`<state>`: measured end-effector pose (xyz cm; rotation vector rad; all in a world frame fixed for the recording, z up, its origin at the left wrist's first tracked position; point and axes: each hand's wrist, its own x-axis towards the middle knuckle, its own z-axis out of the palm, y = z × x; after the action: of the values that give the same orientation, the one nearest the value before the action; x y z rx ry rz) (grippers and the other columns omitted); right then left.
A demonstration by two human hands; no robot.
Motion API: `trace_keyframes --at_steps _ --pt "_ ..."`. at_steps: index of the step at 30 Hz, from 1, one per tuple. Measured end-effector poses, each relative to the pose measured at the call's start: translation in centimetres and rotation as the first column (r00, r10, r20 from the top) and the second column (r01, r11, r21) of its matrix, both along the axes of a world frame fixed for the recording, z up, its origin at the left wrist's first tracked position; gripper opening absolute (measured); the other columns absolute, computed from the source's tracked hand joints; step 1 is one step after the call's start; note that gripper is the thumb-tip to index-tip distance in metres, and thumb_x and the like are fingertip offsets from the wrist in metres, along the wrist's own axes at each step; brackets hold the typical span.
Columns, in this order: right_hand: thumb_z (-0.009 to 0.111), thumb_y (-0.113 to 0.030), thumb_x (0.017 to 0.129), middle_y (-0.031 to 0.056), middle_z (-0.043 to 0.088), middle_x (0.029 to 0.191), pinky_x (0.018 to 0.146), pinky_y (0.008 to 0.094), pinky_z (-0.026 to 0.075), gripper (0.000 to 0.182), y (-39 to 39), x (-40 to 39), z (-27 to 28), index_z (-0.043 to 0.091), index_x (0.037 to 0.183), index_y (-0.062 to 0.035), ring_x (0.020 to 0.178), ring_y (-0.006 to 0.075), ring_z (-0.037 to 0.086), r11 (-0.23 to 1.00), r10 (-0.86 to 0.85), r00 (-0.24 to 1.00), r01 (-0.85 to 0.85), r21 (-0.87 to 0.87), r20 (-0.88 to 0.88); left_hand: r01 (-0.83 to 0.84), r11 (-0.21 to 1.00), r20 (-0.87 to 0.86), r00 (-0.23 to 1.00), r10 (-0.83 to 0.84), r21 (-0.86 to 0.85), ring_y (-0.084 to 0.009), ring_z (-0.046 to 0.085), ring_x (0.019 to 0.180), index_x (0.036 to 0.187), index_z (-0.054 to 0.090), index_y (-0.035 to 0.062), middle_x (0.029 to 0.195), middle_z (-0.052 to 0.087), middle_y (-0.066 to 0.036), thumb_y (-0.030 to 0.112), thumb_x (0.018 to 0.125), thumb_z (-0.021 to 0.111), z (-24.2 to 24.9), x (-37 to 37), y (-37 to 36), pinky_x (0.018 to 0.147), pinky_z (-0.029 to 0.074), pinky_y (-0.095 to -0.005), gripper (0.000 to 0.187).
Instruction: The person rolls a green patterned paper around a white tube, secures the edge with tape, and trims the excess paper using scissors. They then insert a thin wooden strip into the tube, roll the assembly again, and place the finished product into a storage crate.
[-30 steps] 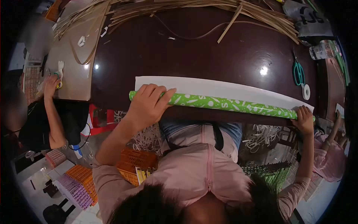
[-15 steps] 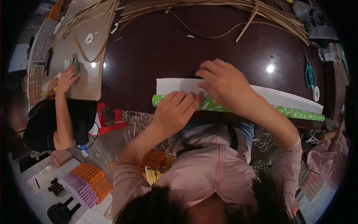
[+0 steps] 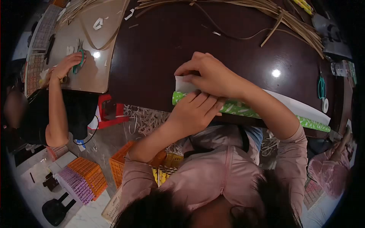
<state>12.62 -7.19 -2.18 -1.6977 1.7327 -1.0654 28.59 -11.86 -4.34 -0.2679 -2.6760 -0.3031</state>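
Note:
A sheet of green patterned wrapping paper lies along the near table edge, its front part rolled or folded over and its white underside facing up behind. My left hand is closed over the green rolled edge near its left end, the thumb on the near side. Just beyond it, my right hand has curled fingers at the upper left corner of the white side, thumb and fingertips at the paper's edge. My right wrist and forearm hide the middle of the sheet.
Teal-handled scissors and a tape roll lie at the right. Long brown strips are heaped along the far side. At left, a co-worker's hand is at other teal scissors. Orange crates stand on the floor.
My right hand has moved left to the paper's upper left corner, its fingers lower at the edge. My left hand stays on the roll. The whole view has shifted slightly.

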Motion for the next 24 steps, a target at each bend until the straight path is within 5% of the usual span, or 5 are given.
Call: trace_keyframes --at_steps 3,9,17,19,24 --pt "0.065 -0.004 0.083 0.0158 0.069 0.089 0.073 0.0399 0.053 0.011 -0.5 -0.2 0.1 0.066 0.093 0.0002 0.077 0.0275 0.067 0.996 -0.042 0.973 0.022 0.092 0.229 0.000 0.999 0.038 0.999 -0.002 0.033 -0.0235 0.058 0.090 0.111 0.066 0.0026 0.105 0.061 -0.010 0.027 0.083 0.066 0.8 0.4 -0.6 0.074 0.045 -0.0354 0.037" --pt "0.067 0.000 0.081 0.0148 0.068 0.085 0.073 0.0355 0.053 0.011 -0.6 -0.3 0.0 0.060 0.090 0.0002 0.080 0.0244 0.068 0.993 -0.035 0.921 -0.011 0.116 0.388 -0.658 0.690 0.044 0.732 0.679 0.303 -0.0246 0.056 0.098 0.111 0.064 0.0075 0.100 0.065 -0.005 0.016 0.082 0.071 1.7 2.2 -3.3 0.090 0.039 -0.0404 0.031" --pt "0.068 -0.004 0.080 0.0117 0.067 0.084 0.074 0.0358 0.049 0.010 -0.3 -0.1 -0.3 0.063 0.088 -0.0024 0.083 0.0231 0.064 0.989 -0.075 0.907 0.014 0.149 0.415 -0.533 0.259 0.343 0.776 0.529 0.806 -0.0137 0.060 0.093 0.133 0.050 0.0089 0.087 0.068 0.002 0.002 0.082 0.069 1.2 0.9 -2.4 0.102 0.029 -0.0379 0.055" --pt "0.072 -0.010 0.076 0.0066 0.064 0.082 0.076 0.0356 0.043 0.012 0.0 0.0 0.1 0.065 0.085 -0.0060 0.085 0.0208 0.057 0.997 -0.037 0.997 0.032 -0.067 -0.066 -0.528 0.278 0.310 0.767 0.562 0.803 -0.0112 0.060 0.089 0.137 0.043 0.0072 0.085 0.068 -0.001 -0.002 0.080 0.069 0.8 0.9 -2.4 0.101 0.033 -0.0345 0.063" --pt "0.074 -0.017 0.070 0.0017 0.061 0.081 0.076 0.0344 0.038 0.013 -0.2 0.8 0.1 0.067 0.078 -0.0090 0.086 0.0200 0.052 0.949 -0.117 0.910 -0.016 -0.315 -0.399 -0.469 0.159 0.319 0.775 0.545 0.869 -0.0114 0.059 0.091 0.139 0.038 0.0058 0.088 0.067 -0.005 -0.006 0.080 0.068 1.1 0.6 -2.2 0.095 0.041 -0.0285 0.067"
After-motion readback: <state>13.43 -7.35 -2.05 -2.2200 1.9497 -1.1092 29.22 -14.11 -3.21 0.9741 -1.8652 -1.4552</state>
